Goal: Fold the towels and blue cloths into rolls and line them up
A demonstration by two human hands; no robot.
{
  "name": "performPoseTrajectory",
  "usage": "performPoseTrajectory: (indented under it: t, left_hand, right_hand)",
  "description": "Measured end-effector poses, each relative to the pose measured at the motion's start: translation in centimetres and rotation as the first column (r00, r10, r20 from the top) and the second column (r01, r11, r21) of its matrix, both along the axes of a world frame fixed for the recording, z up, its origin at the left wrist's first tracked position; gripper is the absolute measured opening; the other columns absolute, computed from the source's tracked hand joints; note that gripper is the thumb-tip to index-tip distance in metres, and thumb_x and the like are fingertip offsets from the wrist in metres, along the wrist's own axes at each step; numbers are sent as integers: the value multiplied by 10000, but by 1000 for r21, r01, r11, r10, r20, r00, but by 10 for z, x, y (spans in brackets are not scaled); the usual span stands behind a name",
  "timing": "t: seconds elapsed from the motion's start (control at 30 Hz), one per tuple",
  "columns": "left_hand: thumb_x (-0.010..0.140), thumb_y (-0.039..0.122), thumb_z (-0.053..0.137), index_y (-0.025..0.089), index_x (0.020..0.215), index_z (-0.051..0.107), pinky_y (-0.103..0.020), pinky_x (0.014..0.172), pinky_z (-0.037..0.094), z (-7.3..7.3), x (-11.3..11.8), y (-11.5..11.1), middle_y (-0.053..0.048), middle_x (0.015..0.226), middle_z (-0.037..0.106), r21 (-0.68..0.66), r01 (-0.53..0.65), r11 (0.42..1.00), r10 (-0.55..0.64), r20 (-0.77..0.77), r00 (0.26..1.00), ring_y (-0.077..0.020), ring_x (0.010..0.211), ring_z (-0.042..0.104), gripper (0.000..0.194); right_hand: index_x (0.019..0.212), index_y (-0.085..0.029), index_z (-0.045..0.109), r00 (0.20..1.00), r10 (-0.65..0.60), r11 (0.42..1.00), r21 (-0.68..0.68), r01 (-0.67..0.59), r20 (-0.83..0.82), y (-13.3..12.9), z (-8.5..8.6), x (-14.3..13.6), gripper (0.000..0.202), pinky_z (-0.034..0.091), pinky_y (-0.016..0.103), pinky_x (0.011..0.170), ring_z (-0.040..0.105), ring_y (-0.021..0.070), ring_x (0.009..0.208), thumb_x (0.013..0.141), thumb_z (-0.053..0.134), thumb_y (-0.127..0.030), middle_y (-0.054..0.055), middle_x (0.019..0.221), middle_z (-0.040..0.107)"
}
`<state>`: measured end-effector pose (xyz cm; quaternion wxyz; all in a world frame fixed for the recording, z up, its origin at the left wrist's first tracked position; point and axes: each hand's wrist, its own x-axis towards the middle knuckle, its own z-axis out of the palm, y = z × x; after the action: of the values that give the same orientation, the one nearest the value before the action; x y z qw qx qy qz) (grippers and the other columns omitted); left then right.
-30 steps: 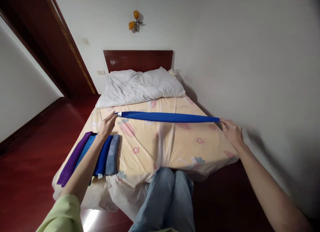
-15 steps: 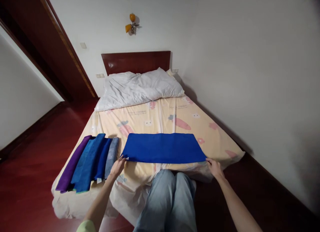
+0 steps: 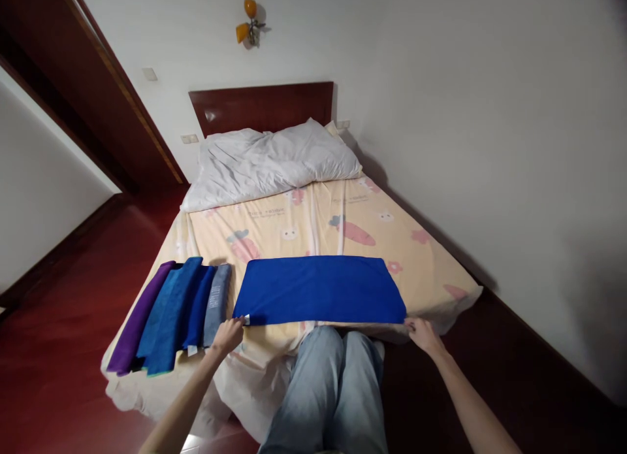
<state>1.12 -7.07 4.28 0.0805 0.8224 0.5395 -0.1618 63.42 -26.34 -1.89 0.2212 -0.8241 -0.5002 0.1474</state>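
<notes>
A blue towel lies spread flat as a wide strip near the bed's front edge. My left hand is closed on its near left corner, beside a small white tag. At the near right corner, my right hand pinches the towel's edge. Left of it several folded towels lie side by side: a purple towel, teal-blue ones, a darker blue one with a white tag, and a grey one with faint lettering.
The bed has a yellow sheet with carrot and rabbit prints. A crumpled white quilt or pillow lies by the dark wooden headboard. My jeans-clad legs are against the front edge. A wall stands to the right.
The towel's near edge has come down flatter onto the bed, with both hands still at its corners. The view has tilted slightly downward.
</notes>
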Motion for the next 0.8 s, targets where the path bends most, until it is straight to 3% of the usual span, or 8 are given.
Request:
performPoseTrajectory:
  t: [0.07,0.13,0.27,0.4,0.53,0.7,0.8]
  left_hand:
    - [943,159,387,200,1184,689,-439,871,555,12,4,12,-176,1109,736,-33,4,999,-5,-44,999,-330,1048,725,389]
    - [969,228,374,204,1057,725,-441,855,550,23,6,33,-168,1043,750,-36,5,999,-7,-44,999,-339,1020,730,363]
    - [967,210,376,190,1119,706,-391,878,538,33,9,99,-160,1066,754,31,-22,999,19,91,996,-297,1010,732,363]
    - [923,192,396,167,1209,682,-376,929,541,16,14,172,-150,1200,728,106,-47,993,17,267,964,-288,1105,702,406]
    - [853,202,425,159,1195,688,-372,1027,518,-8,28,227,-130,1182,743,123,-37,992,-11,363,932,-261,1154,684,434]
    - [837,301,458,129,1142,708,-363,889,570,-29,51,269,-132,1030,772,143,-97,985,18,473,881,-253,931,729,430]
    - [809,393,513,162,1010,748,-316,770,562,-35,59,285,-89,912,779,54,-49,997,15,507,862,-227,791,707,386]
  right_hand:
    - [648,-257,729,999,-8,995,-101,11,33,3,3,4,197,589,377,789,749,316,846,614,595,-117,57,794,757]
    - [672,-248,745,996,-43,993,-108,51,77,13,10,11,203,579,365,754,741,310,821,631,587,-127,65,798,754]
    - [829,-193,771,984,-146,984,116,134,103,62,32,30,266,583,371,788,725,296,848,740,521,-188,111,901,766]
    - [1046,-178,758,995,-101,976,193,101,-7,134,41,46,343,580,365,880,722,270,916,819,509,-237,120,1019,765]
    - [1094,-158,737,989,-120,985,113,130,-91,198,22,60,313,561,400,953,722,285,961,860,590,-305,152,1006,757]
    - [1006,-162,751,975,-182,969,145,199,-124,242,-12,81,252,564,391,943,726,262,913,848,667,-340,116,894,762]
    - [914,-171,762,973,-139,979,121,163,-186,253,-22,93,198,580,366,887,726,242,854,819,724,-341,86,834,761]
